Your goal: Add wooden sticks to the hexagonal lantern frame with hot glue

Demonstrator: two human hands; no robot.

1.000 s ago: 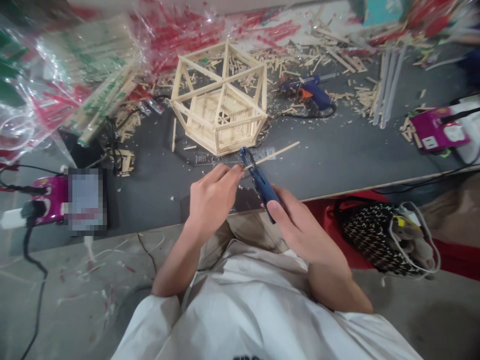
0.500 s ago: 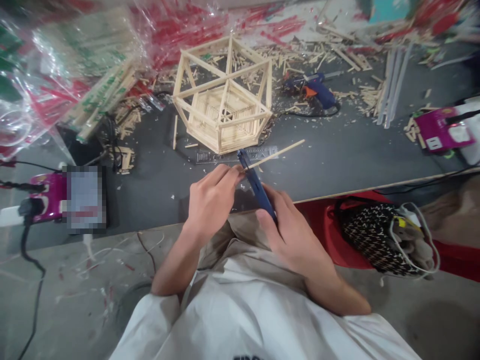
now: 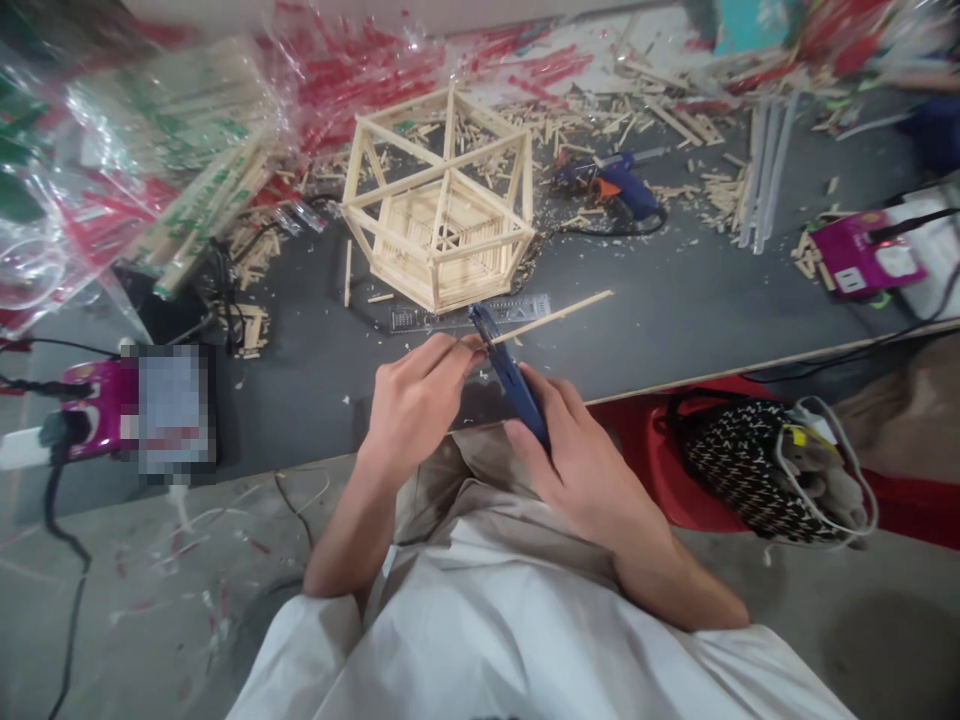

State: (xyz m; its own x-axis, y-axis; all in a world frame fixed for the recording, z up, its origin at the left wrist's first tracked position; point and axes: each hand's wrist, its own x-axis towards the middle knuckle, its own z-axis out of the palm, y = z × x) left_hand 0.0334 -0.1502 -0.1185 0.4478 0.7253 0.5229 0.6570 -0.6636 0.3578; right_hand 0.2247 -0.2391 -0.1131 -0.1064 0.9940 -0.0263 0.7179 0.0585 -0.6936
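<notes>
My left hand (image 3: pixel 416 395) pinches one end of a thin wooden stick (image 3: pixel 559 312) that points right over the dark table (image 3: pixel 675 300). My right hand (image 3: pixel 577 455) is closed round the blue cutters (image 3: pixel 504 365), whose jaws sit on the stick beside my left fingertips. Just beyond, a hexagonal frame of wooden sticks (image 3: pixel 439 215) stands on the table, with a clear ruler (image 3: pixel 465 312) lying in front of it.
A blue glue gun (image 3: pixel 622 185) lies behind right among stick offcuts. Plastic bags of sticks (image 3: pixel 150 150) pile up at the left. Pink power strips (image 3: pixel 862 262) sit at both sides. A black-and-white bag (image 3: pixel 757 470) rests on something red at the right.
My right hand has closed further round the cutters, and the jaws have shifted a little left along the stick. The view has drifted slightly.
</notes>
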